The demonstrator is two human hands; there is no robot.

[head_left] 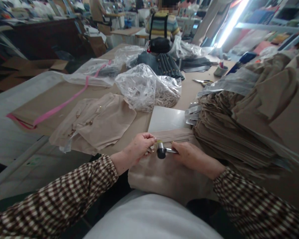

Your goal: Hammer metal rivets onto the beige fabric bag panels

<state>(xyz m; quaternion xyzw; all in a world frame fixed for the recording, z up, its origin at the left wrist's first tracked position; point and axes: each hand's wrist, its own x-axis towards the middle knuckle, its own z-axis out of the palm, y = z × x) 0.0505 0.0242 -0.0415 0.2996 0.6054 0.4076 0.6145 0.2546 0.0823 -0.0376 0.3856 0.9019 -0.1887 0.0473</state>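
My right hand (187, 153) is closed round the metal handle of a small mallet (161, 152), whose head has a black rubber face turned toward me. Close by on the left, my left hand (141, 146) has thumb and forefinger pinched together beside the mallet head. Small pale bits show in its curled fingers, too small to name. Under both hands lies a beige fabric piece (149, 172) with a zipper (180, 141) across it. Its far edge rests over a white board (167, 118).
A clear plastic bag (139, 83) of small beige pieces stands beyond the board. Beige fabric with metal fittings (109, 119) lies left; a tall stack of beige fabric (229, 129) rises right. Scissors (203, 81), a pink strap (62, 105) and dark fabric (161, 64) lie farther back. A person (163, 25) sits beyond.
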